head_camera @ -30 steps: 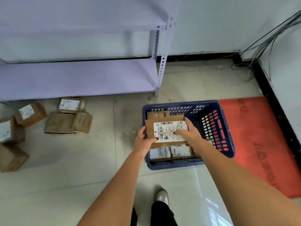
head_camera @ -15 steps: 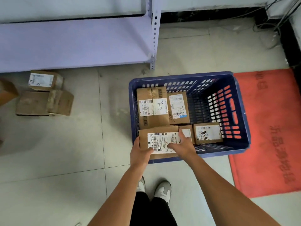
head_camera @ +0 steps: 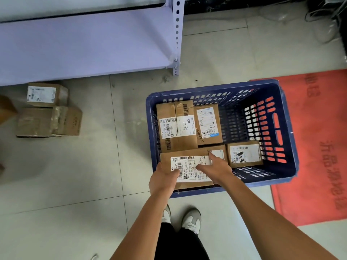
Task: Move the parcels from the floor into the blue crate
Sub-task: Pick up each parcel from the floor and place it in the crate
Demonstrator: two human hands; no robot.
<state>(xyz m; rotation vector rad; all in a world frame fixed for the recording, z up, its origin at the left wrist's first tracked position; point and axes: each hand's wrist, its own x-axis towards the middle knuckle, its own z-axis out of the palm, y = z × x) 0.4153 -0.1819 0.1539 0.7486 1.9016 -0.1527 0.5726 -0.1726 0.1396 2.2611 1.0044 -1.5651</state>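
The blue crate [head_camera: 287, 128] stands on the floor in front of me with several labelled cardboard parcels inside. I hold a flat brown parcel with a white barcode label [head_camera: 189, 166] at the crate's near left corner, low inside the near wall. My left hand [head_camera: 163, 180] grips its left edge, thumb on the label. My right hand [head_camera: 216, 168] lies on its right side, fingers spread over the label. Two other parcels [head_camera: 47, 94] [head_camera: 50, 121] lie on the floor at the left.
A pale purple metal shelf [head_camera: 93, 42] sits low at the top left, its post near the crate's far corner. A red mat [head_camera: 319, 147] lies under and right of the crate. Cables [head_camera: 323, 19] run along the far wall. My shoes [head_camera: 189, 220] stand just behind the crate.
The parcel has gone from above the crate down into its near left corner. My view has tilted down and moved closer, showing the parcels lying inside.
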